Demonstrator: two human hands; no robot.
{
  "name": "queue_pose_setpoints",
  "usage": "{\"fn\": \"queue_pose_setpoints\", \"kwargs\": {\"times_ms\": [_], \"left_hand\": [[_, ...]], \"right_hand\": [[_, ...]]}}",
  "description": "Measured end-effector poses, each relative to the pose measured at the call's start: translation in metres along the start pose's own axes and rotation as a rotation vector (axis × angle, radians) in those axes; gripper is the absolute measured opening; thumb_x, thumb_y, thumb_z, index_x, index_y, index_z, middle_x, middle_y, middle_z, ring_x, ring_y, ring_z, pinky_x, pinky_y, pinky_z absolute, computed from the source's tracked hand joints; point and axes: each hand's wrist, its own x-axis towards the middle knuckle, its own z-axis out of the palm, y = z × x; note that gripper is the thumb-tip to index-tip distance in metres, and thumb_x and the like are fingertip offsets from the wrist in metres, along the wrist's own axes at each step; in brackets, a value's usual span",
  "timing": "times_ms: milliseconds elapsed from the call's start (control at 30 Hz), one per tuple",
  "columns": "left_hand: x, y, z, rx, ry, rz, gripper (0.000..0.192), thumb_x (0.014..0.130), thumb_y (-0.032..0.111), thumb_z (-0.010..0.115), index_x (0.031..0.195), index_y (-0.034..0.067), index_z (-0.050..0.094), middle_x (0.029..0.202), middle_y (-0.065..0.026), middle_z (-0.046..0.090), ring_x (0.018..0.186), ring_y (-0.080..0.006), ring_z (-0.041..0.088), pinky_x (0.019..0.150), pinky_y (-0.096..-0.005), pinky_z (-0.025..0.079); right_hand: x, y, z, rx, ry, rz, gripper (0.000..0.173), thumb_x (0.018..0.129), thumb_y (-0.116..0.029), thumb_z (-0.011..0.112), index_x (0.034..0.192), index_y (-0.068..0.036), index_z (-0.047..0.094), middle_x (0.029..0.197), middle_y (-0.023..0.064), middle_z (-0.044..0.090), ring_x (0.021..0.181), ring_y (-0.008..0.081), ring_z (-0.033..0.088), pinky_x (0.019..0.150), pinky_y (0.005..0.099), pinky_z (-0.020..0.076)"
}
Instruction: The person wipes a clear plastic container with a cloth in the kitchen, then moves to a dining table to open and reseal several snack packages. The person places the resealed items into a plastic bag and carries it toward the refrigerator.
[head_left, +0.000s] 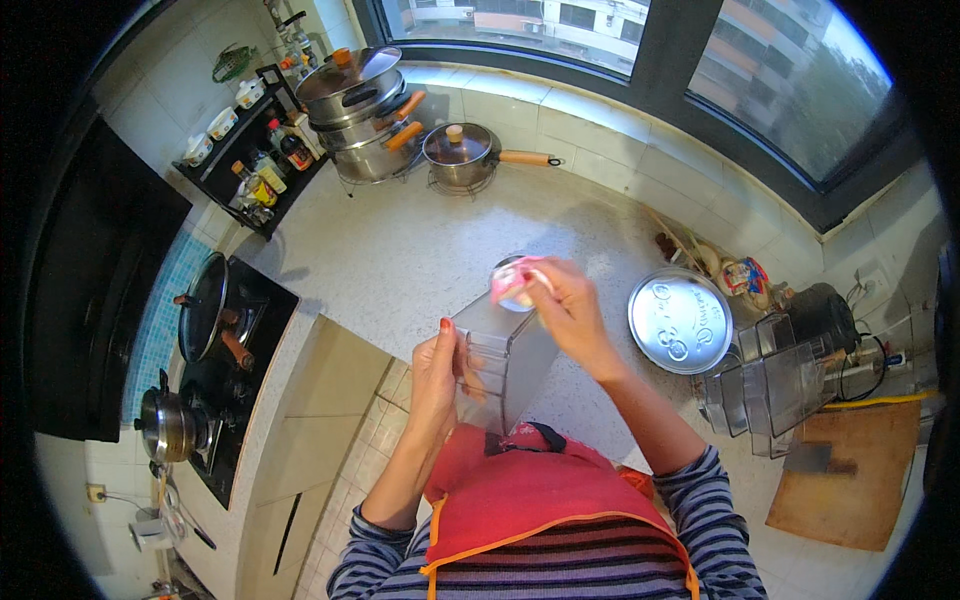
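Observation:
My left hand (439, 373) grips the left side of a clear plastic storage bin (536, 367), held tilted in front of my red apron. In my right hand (562, 307) is a bunched pink and white cloth (516, 279), slightly blurred, above the bin's far corner. Just behind the cloth, a small round metal-rimmed bowl or lid (512, 261) shows in part on the speckled countertop (375, 247); the cloth hides most of it. The bin's inside is only partly visible.
At right are a round metal tray (679, 321), several clear bins (780, 382) and a wooden cutting board (851, 480). Stacked steamer pots (367, 142) and a lidded saucepan (459, 161) stand at the back. A gas hob (240, 375) lies left, beside a condiment rack (247, 150).

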Motion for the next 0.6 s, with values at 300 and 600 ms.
{"fn": "queue_pose_setpoints", "kwargs": {"times_ms": [300,600], "left_hand": [[0.012,-0.012,0.0,-0.303,-0.019,-0.032,0.084,0.083,0.078,0.022,0.107,0.006,0.059,0.089,-0.004,0.064,0.077,-0.0126,0.061,0.062,-0.0255,0.047],[0.014,-0.002,0.003,-0.217,0.053,-0.014,0.072,0.086,0.07,0.035,0.107,0.005,0.057,0.095,-0.0082,0.063,0.09,-0.0166,0.061,0.079,-0.03,0.05]], "right_hand": [[-0.005,-0.09,0.008,-0.549,-0.177,-0.49,0.02,0.073,-0.022,0.063,0.089,-0.011,0.065,0.112,0.0032,0.058,0.1,0.0266,0.054,0.078,0.0427,0.0432],[-0.053,-0.052,-0.008,-0.305,-0.004,-0.639,0.028,0.069,-0.017,0.066,0.097,-0.01,0.066,0.123,0.0032,0.055,0.111,0.0285,0.051,0.081,0.0392,0.0462]]}}
